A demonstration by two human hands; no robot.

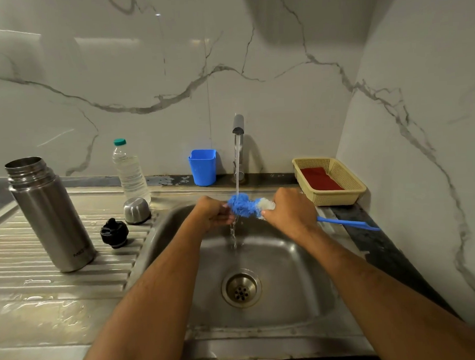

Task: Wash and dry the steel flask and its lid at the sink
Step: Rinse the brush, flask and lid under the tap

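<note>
Dim, soft overhead light; glare on wall tiles point(108, 46); wide-angle edge warping.

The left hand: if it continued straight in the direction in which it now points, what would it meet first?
The left hand points right, along the bottle brush it grips under the water stream. Going on, it would probably meet the right hand first, which holds the same brush near the white bristles.

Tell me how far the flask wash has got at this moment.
Done: the tall steel flask stands open on the ribbed drainboard, its domed steel cap and black stopper beside it. In hand: left hand and right hand hold the blue bottle brush under the running tap. Left: whether the flask is washed can't be told; drying apparently remains.
</note>
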